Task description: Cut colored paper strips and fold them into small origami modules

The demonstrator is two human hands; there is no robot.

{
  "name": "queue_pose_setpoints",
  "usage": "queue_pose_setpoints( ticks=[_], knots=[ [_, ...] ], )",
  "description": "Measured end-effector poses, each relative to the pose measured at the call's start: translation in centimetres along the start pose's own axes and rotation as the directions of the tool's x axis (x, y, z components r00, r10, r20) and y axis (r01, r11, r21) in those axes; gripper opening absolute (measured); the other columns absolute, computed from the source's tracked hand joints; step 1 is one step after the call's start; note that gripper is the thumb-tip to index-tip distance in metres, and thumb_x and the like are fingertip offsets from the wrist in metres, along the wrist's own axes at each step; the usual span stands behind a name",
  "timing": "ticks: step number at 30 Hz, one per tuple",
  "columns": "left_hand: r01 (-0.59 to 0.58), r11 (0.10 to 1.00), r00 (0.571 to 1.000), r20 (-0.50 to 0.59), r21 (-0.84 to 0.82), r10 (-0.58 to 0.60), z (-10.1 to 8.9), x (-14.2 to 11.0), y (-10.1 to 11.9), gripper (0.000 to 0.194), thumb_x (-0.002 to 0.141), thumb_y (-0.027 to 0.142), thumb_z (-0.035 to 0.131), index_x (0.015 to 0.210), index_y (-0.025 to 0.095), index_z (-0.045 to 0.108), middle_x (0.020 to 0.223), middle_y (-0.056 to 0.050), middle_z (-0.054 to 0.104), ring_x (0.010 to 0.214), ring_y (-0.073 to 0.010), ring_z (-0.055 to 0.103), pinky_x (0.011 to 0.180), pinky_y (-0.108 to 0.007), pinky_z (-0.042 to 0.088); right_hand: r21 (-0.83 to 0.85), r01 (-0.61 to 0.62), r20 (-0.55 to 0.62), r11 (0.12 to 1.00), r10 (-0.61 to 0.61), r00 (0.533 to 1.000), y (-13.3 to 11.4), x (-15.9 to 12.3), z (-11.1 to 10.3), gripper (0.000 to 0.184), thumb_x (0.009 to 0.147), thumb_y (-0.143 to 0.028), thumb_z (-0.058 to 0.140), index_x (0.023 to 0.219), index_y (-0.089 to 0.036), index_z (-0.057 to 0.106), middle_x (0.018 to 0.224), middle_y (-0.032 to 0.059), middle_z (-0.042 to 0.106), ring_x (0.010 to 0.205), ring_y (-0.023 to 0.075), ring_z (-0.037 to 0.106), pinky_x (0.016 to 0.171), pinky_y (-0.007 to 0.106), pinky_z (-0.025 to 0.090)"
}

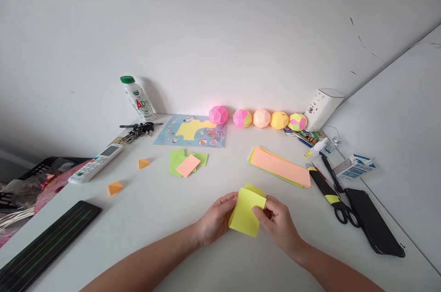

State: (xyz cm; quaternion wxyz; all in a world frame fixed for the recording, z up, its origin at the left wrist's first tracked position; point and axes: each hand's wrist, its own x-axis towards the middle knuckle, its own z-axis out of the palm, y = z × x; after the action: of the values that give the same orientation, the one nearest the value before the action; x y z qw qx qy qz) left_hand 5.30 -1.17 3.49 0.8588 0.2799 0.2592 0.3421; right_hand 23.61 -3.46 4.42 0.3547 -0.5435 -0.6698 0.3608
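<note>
A piece of yellow paper point(246, 213), folded or in two layers, is held up above the front of the table. My right hand point(277, 223) pinches its right edge, thumb on the front face. At its left side my left hand point(220, 216) grips the paper, its fingers partly hidden behind it. Another yellow edge sticks out at the top behind the front layer. Beyond my hands lie a stack of long paper strips point(280, 167), peach on top, and a small pile of green paper pieces point(177, 162) with a peach piece point(188, 165) over them.
Two small orange folded pieces point(115, 188) lie left. Several faceted paper balls point(262, 118) line the wall beside a printed blue sheet point(165, 133). Scissors point(332, 198), a phone point(375, 221) and a glue bottle point(315, 148) are right; a remote point(96, 162), keys point(138, 131) and a bottle point(139, 101) left.
</note>
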Motion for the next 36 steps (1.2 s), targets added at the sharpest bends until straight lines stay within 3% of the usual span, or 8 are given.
queue_pose_setpoints(
  ticks=[3,7,9,11,13,19,30,36],
  knots=[
    [-0.063,0.998,0.997,0.045,0.02,0.062,0.0,-0.1,-0.2,0.038,0.081,0.042,0.057,0.11,0.018,0.06,0.103,-0.01,0.065,0.087,-0.0212,0.062,0.073,-0.032,0.046,-0.044,-0.019,-0.019,0.999,0.018,1.0,0.3,0.1,0.1,0.033,0.083,-0.036,0.052,0.058,-0.019,0.038,0.062,-0.0031,0.036,0.053,0.0105,0.034,0.048,0.023,0.032],
    [-0.067,0.995,0.997,-0.023,0.074,0.068,0.1,0.0,-0.4,0.036,0.074,0.033,0.068,0.106,0.017,0.061,0.094,-0.009,0.069,0.082,-0.022,0.064,0.072,-0.034,0.047,-0.021,-0.052,-0.036,0.998,0.052,0.998,0.5,0.0,0.1,0.028,0.081,-0.036,0.056,0.063,-0.02,0.041,0.066,-0.0022,0.042,0.056,0.0112,0.04,0.05,0.023,0.038],
    [-0.049,0.995,0.997,-0.048,0.09,0.053,0.1,0.1,-0.4,0.035,0.075,0.035,0.067,0.103,0.015,0.063,0.091,-0.01,0.069,0.079,-0.0216,0.065,0.071,-0.033,0.048,0.066,-0.105,-0.035,0.992,0.107,0.994,0.6,0.0,0.0,0.021,0.079,-0.037,0.058,0.078,-0.02,0.046,0.075,-0.0003,0.049,0.061,0.0122,0.047,0.052,0.023,0.043],
    [-0.026,0.993,0.998,-0.056,0.113,0.032,0.2,0.0,-0.4,0.034,0.074,0.037,0.067,0.1,0.015,0.064,0.089,-0.01,0.07,0.078,-0.021,0.065,0.07,-0.032,0.048,0.169,-0.163,-0.004,0.972,0.166,0.986,0.7,0.1,-0.1,0.03,0.078,-0.039,0.06,0.099,-0.021,0.046,0.087,0.0027,0.055,0.068,0.0141,0.054,0.057,0.025,0.047],
    [-0.012,0.99,0.998,-0.058,0.142,0.021,0.3,0.0,-0.4,0.034,0.074,0.039,0.066,0.099,0.015,0.064,0.088,-0.009,0.07,0.077,-0.0203,0.065,0.068,-0.03,0.048,0.244,-0.203,0.059,0.948,0.195,0.979,0.8,0.2,-0.2,0.037,0.079,-0.041,0.059,0.107,-0.021,0.046,0.088,0.0038,0.058,0.071,0.0154,0.056,0.059,0.026,0.048],
    [0.008,0.964,0.994,-0.108,0.266,0.022,0.2,-0.1,-0.6,0.039,0.074,0.047,0.063,0.096,0.015,0.063,0.087,-0.008,0.07,0.073,-0.0191,0.065,0.062,-0.028,0.047,0.312,-0.21,0.148,0.926,0.171,0.974,0.7,0.3,-0.3,0.027,0.08,-0.044,0.057,0.077,-0.017,0.056,0.068,0.0003,0.054,0.06,0.0126,0.051,0.052,0.023,0.044],
    [-0.04,0.924,0.977,-0.177,0.38,0.115,-0.5,0.0,-1.1,0.035,0.073,0.047,0.063,0.085,0.015,0.061,0.081,-0.008,0.07,0.072,-0.0191,0.064,0.061,-0.028,0.048,0.201,-0.187,0.223,0.961,0.141,0.964,1.2,-0.1,0.0,0.025,0.084,-0.041,0.051,0.092,-0.018,0.058,0.07,0.0001,0.055,0.059,0.0125,0.048,0.052,0.022,0.04],
    [-0.038,0.925,0.984,-0.148,0.378,0.101,-0.3,-0.1,-1.0,0.034,0.073,0.047,0.063,0.085,0.015,0.062,0.082,-0.008,0.07,0.072,-0.0189,0.064,0.062,-0.028,0.048,0.199,-0.185,0.23,0.962,0.138,0.963,1.0,0.1,-0.2,0.028,0.084,-0.044,0.052,0.084,-0.018,0.06,0.065,-0.0017,0.052,0.055,0.0111,0.046,0.049,0.021,0.038]
  ],
)
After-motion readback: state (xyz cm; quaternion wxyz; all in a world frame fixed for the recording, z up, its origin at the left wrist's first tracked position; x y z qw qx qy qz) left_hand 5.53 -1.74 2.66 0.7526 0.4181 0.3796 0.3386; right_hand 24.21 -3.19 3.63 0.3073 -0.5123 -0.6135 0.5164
